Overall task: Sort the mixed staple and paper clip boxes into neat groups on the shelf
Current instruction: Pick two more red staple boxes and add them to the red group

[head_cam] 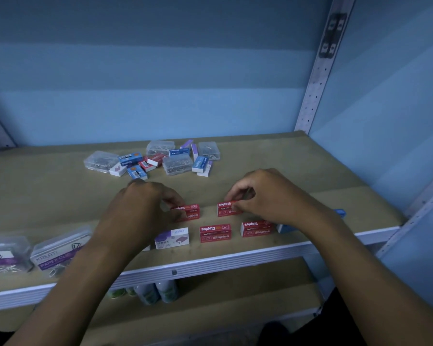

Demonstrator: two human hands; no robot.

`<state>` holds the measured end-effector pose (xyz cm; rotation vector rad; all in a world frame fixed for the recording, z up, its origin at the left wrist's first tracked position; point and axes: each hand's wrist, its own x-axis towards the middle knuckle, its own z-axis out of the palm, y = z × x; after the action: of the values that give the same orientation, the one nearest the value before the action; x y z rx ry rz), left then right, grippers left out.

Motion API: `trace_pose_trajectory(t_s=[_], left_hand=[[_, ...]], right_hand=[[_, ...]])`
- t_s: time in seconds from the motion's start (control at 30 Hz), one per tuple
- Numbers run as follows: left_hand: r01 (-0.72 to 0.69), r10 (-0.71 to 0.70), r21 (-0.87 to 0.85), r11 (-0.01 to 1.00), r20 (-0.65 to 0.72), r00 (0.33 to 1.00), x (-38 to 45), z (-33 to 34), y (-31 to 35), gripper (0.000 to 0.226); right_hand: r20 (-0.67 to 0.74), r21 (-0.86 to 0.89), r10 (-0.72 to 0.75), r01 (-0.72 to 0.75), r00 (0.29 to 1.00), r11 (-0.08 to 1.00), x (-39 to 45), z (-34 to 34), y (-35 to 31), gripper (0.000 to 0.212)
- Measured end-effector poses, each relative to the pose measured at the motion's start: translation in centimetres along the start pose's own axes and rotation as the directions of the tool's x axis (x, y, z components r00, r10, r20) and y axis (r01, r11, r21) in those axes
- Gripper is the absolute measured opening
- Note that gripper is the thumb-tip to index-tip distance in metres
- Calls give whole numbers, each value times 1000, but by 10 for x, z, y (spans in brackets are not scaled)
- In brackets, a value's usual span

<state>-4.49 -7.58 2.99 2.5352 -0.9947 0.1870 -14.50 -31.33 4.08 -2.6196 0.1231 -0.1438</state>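
Shelf (298, 171): red staple boxes (215, 233) lengthwise left-right, hands (265, 193) gripping two.

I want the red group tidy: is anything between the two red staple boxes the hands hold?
Nothing visible. Bare shelf separates the left hand's box from the right hand's box.

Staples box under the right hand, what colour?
Red with white lettering, staples box pinched by the right hand; the head view shows it best.
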Motion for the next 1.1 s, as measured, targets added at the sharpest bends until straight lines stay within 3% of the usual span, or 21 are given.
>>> trace_pose_trajectory(t_s=[0.67, 0.8, 0.97, 1.1], left_hand=[[-108, 110, -64, 992, 26, 994, 12, 25, 27, 20], [-89, 92, -93, 992, 35, 995, 12, 24, 24, 29], [-47, 46, -139, 989, -16, 999, 9, 13, 17, 26], [38, -38, -17, 999, 10, 999, 13, 5, 2, 43]], right_hand=[[31, -22, 75, -74, 997, 997, -16, -17, 27, 12], [27, 7, 83, -83, 996, 996, -17, -19, 25, 15], [-76, 44, 73, -70, 994, 997, -17, -22, 22, 11], [-80, 23, 73, -71, 994, 997, -11, -17, 17, 13]])
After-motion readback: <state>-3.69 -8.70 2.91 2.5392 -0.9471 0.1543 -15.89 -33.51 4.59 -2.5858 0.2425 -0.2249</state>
